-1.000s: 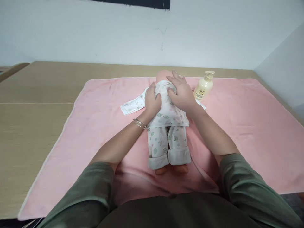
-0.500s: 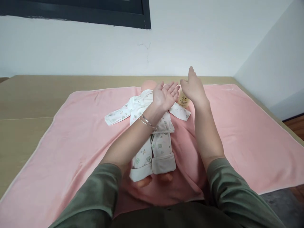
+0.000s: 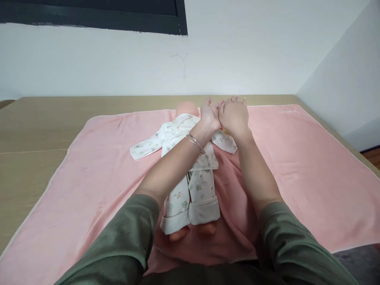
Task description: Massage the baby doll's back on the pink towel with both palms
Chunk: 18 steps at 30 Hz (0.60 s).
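A baby doll (image 3: 172,136) in white printed clothes lies on a pink towel (image 3: 297,158), head away from me and bare feet toward me. My left hand (image 3: 208,115) is raised beside the doll's head, palm up and cupped, fingers apart, a bracelet on its wrist. Touching it on the right, my right hand (image 3: 234,115) has its fingers curled down over the cream lotion bottle (image 3: 226,131). Only a sliver of that bottle shows under the hand.
The towel covers most of a light wooden table (image 3: 35,126) that stands against a white wall. A dark window frame (image 3: 89,16) runs along the top left. The table's right edge drops off to the floor at the far right.
Both hands left the doll's back and rose. The right hand then came down over the bottle, and the left palm moved up against it. The view tilted up slightly.
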Available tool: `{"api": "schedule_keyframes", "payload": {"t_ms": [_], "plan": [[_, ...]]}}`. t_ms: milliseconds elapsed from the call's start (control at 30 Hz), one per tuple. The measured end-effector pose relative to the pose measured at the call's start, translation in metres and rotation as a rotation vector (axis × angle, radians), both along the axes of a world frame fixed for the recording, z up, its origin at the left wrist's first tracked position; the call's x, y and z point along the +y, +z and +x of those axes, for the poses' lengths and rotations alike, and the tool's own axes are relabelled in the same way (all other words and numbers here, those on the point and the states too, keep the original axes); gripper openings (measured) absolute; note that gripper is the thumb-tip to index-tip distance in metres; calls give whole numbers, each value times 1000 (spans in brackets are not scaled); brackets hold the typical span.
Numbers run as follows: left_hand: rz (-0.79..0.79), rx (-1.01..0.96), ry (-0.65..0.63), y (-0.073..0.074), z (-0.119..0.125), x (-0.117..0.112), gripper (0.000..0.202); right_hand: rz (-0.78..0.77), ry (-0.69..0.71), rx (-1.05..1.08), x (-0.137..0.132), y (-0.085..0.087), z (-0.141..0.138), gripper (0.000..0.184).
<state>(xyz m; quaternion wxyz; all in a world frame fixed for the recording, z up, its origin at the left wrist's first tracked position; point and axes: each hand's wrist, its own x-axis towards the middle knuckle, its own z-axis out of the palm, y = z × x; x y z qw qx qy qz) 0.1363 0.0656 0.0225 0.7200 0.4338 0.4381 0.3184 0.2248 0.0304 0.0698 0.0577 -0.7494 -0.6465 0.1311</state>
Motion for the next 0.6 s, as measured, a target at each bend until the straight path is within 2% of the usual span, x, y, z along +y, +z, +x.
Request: {"api": "schedule_keyframes", "payload": {"t_ms": [100, 167, 267, 333, 433, 533, 600], "plan": [[-221, -84, -15, 22, -12, -15, 77, 60, 1, 20, -1, -6, 4, 53], [-393, -161, -2, 40, -27, -28, 73, 44, 3, -4, -1, -4, 6, 52], [-489, -159, 33, 62, -58, -46, 68, 31, -2, -55, -3, 2, 8, 47], [-429, -141, -8, 67, -80, -56, 67, 48, -16, -85, -3, 7, 7, 45], [-177, -34, -66, 60, -106, -65, 67, 27, -53, -165, 0, 13, 3, 43], [109, 145, -29, 49, -123, -64, 61, -37, -123, -254, 3, 20, -7, 41], [145, 114, 3, 55, -133, -63, 60, -80, -167, -294, 3, 24, -15, 41]]}}
